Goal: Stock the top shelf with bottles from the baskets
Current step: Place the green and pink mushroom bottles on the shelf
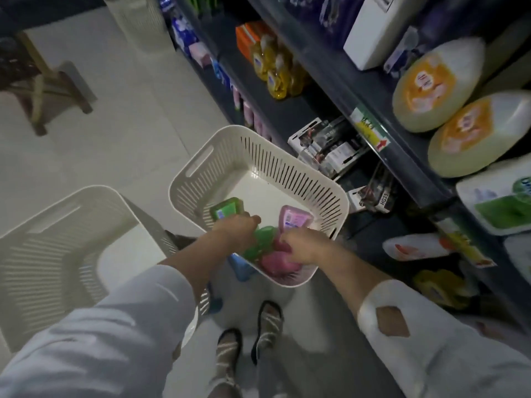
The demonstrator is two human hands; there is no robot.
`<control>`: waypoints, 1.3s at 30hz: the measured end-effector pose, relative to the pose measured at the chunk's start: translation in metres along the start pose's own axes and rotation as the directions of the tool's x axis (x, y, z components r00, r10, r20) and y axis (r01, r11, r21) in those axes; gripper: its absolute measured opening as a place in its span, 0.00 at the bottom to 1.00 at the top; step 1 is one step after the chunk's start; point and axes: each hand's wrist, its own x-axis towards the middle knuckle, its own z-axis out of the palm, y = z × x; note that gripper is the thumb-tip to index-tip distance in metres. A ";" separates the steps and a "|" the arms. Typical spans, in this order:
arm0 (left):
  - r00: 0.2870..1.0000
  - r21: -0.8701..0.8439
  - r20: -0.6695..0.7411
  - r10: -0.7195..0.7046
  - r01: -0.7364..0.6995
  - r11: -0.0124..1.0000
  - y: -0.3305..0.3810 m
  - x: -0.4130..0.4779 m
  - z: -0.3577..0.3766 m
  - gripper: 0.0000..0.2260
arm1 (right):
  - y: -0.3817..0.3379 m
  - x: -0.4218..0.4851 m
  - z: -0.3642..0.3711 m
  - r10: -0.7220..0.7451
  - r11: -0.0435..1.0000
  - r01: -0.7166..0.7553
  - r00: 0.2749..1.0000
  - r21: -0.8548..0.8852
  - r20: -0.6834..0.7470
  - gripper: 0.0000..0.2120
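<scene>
Right hand (301, 245): reaches down into basket, palm down, fingers curled, grasping the lower end of a pink bottle (296, 218). Bottle is translucent plastic, flat-sided w/ rounded corners, pale label on its face, lying tilted against the basket's right wall.

Left hand (235, 228): also inside basket, wrist bent down, knuckles up, fingers curled under. It sits betw. two green bottles. Motion blur, so cannot tell whether it grasps either one or only touches.

Green bottle (227, 211): translucent, squarish, labelled, just beyond left fingertips. Second green bottle (263, 239): glossy, rounded, betw. the two hands. Second pink bottle (275, 259): lies at the basket's near end, below right hand.

Basket (258, 139): off-white moulded plastic, rectangular w/ rounded corners, vertical slots in the walls, oblong handle cut-out on left side, smooth solid bottom. All task bottles are in its near half; far half shows bare bottom.

Arms: both extended fwd and down; forearms bare, white fabric sleeves pushed back. Right sleeve (431, 340) has a diamond-shaped opening.

Second basket (57, 239): same slotted type, just left of the first. A third (135, 21) is at the far end of the aisle.

Shelving (373, 90): dark metal, runs along the right, just beside the basket. Holds yellow bottles (273, 67) of clear liquid, orange box (247, 35), black-and-white cartons (324, 145), rounded white packs (436, 84) w/ orange labels.

Floor (129, 139): pale glossy tiles. Wooden stool (43, 81) at far left. Strapped sandals (267, 326) visible below the basket.
</scene>
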 end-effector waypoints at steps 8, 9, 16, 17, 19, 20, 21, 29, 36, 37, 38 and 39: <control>0.997 -0.136 0.072 -0.027 0.037 0.990 0.016 0.072 0.054 0.23 | 0.007 0.054 0.062 0.074 0.997 -0.076 0.993 0.024 0.089 0.15; 0.996 -0.135 0.081 -0.028 0.038 0.990 0.018 0.078 0.060 0.22 | 0.007 0.058 0.066 0.071 0.996 -0.075 0.992 0.037 0.100 0.14; 0.995 -0.261 0.092 -0.025 0.048 0.964 0.015 0.084 0.060 0.18 | 0.008 0.057 0.066 0.095 0.985 -0.097 0.995 0.139 0.025 0.17; 0.996 -0.270 0.083 -0.012 0.034 0.962 0.012 0.077 0.055 0.19 | 0.007 0.055 0.064 0.107 0.979 -0.108 0.994 0.175 0.017 0.15; 0.998 -0.275 0.061 0.013 0.004 0.961 0.005 0.063 0.042 0.22 | 0.004 0.048 0.057 0.124 0.966 -0.121 0.992 0.230 0.003 0.13; 0.999 -0.271 0.050 0.017 -0.003 0.963 0.002 0.055 0.034 0.23 | 0.002 0.043 0.053 0.133 0.958 -0.129 0.991 0.255 0.004 0.12; 0.999 -0.259 0.037 0.021 -0.010 0.966 0.001 0.048 0.026 0.25 | 0.000 0.039 0.048 0.140 0.951 -0.136 0.990 0.278 0.006 0.13; 0.985 -0.169 -0.119 0.124 -0.144 0.975 0.007 -0.026 -0.066 0.30 | -0.017 -0.030 -0.024 0.235 0.903 -0.150 0.957 0.403 -0.169 0.23; 0.943 0.049 -0.212 0.257 -0.252 0.966 0.048 -0.096 -0.135 0.24 | -0.035 -0.132 -0.082 0.355 0.884 -0.200 0.875 0.422 -0.329 0.24; 0.935 0.074 -0.212 0.283 -0.274 0.959 0.056 -0.105 -0.142 0.25 | -0.035 -0.148 -0.086 0.371 0.877 -0.205 0.863 0.434 -0.344 0.25; 0.928 0.095 -0.209 0.308 -0.294 0.951 0.064 -0.113 -0.148 0.25 | -0.036 -0.166 -0.088 0.387 0.872 -0.210 0.849 0.442 -0.360 0.24; 0.919 0.123 -0.209 0.335 -0.315 0.941 0.073 -0.122 -0.154 0.26 | -0.036 -0.182 -0.090 0.404 0.866 -0.215 0.834 0.452 -0.376 0.24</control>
